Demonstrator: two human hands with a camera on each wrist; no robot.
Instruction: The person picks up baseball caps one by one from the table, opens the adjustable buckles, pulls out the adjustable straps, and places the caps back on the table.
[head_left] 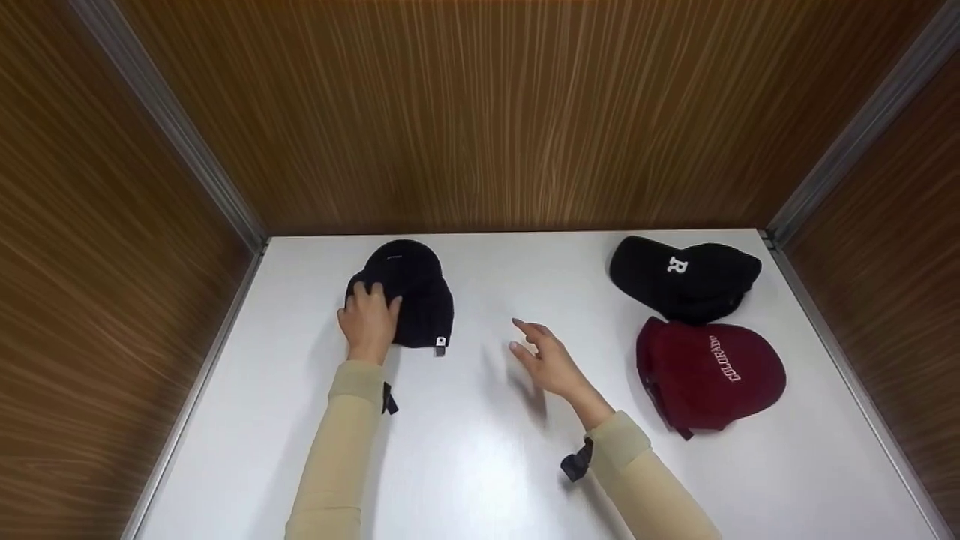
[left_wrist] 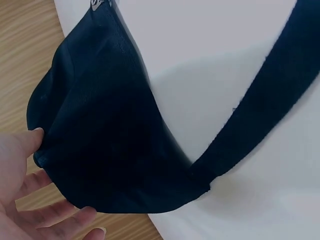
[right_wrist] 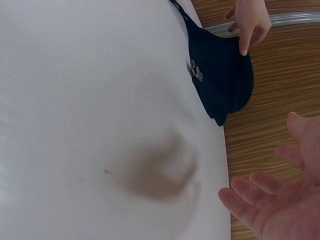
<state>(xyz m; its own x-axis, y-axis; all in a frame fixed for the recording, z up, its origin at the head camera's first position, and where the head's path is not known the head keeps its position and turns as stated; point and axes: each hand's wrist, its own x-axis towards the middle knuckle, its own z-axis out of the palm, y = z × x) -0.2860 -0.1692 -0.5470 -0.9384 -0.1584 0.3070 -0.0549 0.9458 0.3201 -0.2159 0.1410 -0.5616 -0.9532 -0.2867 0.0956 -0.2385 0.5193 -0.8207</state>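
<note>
At the back left of the table a dark navy cap lies with its rounded end toward the back wall. My left hand holds this cap at its left side, thumb and fingers spread over the dark cloth. In the left wrist view the thumb and fingertips meet the rim of the cap, and its strap loops off to the right. To the right of it my right hand hovers above the white surface, fingers relaxed and apart, holding nothing. A small white tag hangs from the navy cap's front edge.
A black cap with a white R lies at the back right. Just in front of it sits a dark red cap with white lettering, the two touching. Wood-grain walls enclose the white table at the back and sides.
</note>
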